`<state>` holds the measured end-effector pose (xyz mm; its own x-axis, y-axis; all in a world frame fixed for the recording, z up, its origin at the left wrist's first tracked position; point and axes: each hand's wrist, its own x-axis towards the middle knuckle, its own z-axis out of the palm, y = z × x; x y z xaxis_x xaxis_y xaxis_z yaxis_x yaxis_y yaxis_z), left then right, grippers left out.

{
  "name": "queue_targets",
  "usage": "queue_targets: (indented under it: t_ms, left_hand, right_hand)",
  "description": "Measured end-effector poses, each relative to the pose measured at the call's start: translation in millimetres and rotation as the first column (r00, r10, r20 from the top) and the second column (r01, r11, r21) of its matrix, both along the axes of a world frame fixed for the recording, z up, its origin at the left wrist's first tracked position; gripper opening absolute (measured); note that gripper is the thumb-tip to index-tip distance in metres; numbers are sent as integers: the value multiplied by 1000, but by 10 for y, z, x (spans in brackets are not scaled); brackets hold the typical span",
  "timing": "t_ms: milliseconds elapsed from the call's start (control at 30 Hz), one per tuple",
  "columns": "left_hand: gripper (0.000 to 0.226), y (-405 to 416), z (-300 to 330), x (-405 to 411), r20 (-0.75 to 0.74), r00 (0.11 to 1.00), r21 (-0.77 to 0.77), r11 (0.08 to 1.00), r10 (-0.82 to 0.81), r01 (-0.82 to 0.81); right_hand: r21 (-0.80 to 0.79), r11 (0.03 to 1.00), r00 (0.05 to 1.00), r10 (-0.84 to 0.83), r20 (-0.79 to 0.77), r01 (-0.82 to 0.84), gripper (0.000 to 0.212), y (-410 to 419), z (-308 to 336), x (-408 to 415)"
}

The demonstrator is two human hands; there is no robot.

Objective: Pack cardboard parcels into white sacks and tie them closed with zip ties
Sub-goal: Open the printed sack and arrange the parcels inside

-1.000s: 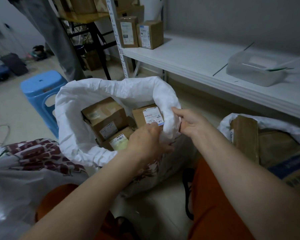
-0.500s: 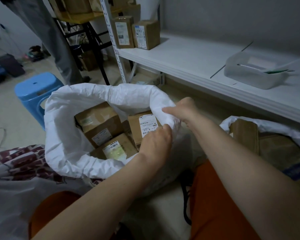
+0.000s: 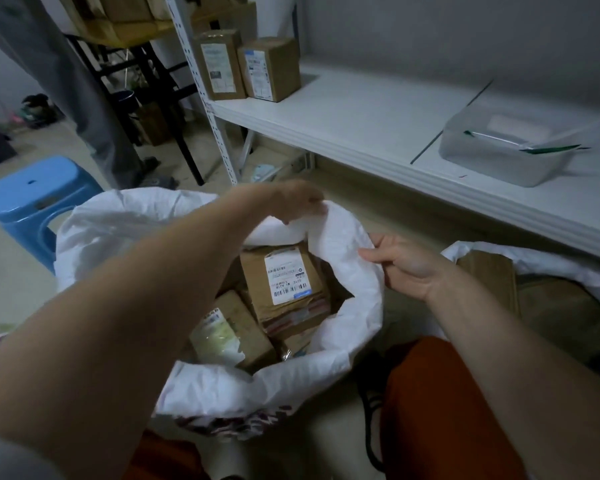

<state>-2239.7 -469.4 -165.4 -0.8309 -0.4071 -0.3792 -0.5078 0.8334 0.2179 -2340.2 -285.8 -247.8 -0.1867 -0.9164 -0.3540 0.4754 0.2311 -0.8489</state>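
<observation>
Since half a second ago, the left hand [image 3: 284, 199] has crossed from the near side of the white woven sack [image 3: 343, 258] to its far rim, where it now pinches the cloth. Right hand [image 3: 404, 266] grips the rim's right side, thumb on top. Inside the open sack on the floor lie brown cardboard parcels [image 3: 284, 285] with white labels. Beyond stands a white metal shelf [image 3: 361, 112] bearing a clear plastic tub [image 3: 499, 150], possibly holding zip ties.

A barcode is seen on the white label [image 3: 286, 279] of the upper parcel [image 3: 284, 289]; its print is too small to be read
</observation>
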Motion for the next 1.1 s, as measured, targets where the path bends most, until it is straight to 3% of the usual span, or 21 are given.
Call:
queue_targets:
  t_ms: [67, 133, 167, 233, 300, 367, 400, 467, 500, 600, 667, 767, 833, 900, 1000, 1100]
  left_hand:
    - [28, -90, 99, -142, 125, 992, -6, 1000, -24, 25]
    - [35, -213, 130, -280, 141, 989, -19, 999, -34, 37]
    - [36, -278, 128, -354, 125, 992, 21, 1000, -14, 11]
    - [31, -383, 143, -497, 102, 995, 74, 997, 15, -23]
    - [33, -414, 201, -615, 121, 993, -7, 1000, 9, -8]
    - [39, -382, 233, -682, 173, 984, -143, 988, -32, 57]
    - [42, -369, 213, -699, 209, 977, -185, 980, -39, 79]
    - [48, -383, 141, -679, 235, 972, -177, 983, -3, 45]
    - [48, -391, 123, -627, 189, 982, -151, 989, 29, 0]
    - [38, -434, 135, -395, -242, 963, 17, 993, 117, -116]
    - [67, -436, 168, -151, -345, 938, 43, 999, 25, -11]
    - [84, -438, -68, 92, -113, 988, -226, 971, -102, 74]
    - [67, -486, -262, 148, -70, 993, -486, 873, -90, 45]
    - [37, -608, -280, 232, -73, 995, -633, 774, -69, 7]
    - [26, -939, -165, 384, -52, 997, -663, 745, 53, -75]
    - [37, -1063, -117, 426, -17, 984, -430, 888, 175, -165]
  right_hand:
    - [90, 995, 996, 39, -82, -31, 37, 55, -11, -145]
    - [223, 973, 928, 27, -372, 61, 14, 31, 75, -245]
    - [282, 947, 803, 46, -594, 154, 13, 2, 157, -278]
    - [211, 906, 408, 47, -912, 368, 29, -121, 372, -207]
    - [67, 927, 117, 25, -993, 370, 41, -248, 656, 62]
    - [169, 945, -102, 205, -974, 280, 39, -397, 711, 311]
    - [237, 939, -140, 277, -951, 250, 29, -469, 668, 380]
    - [325, 913, -77, 353, -933, 244, 6, -567, 552, 347]
    - [344, 907, 25, 348, -937, 242, 4, -595, 532, 277]
    - [378, 898, 411, 265, -873, 224, 10, -633, 535, 12]
    - [400, 891, 531, 236, -814, 216, 7, -620, 544, -100]
    - [388, 889, 573, 191, -797, 243, 20, -655, 485, -140]
    - [356, 900, 600, 143, -787, 252, 19, -678, 399, -127]
    - [334, 908, 617, 115, -778, 252, 20, -635, 309, -130]
    - [364, 902, 656, 131, -744, 233, 27, -562, 254, -181]
    - [425, 863, 590, 198, -783, 274, 19, -614, 231, -216]
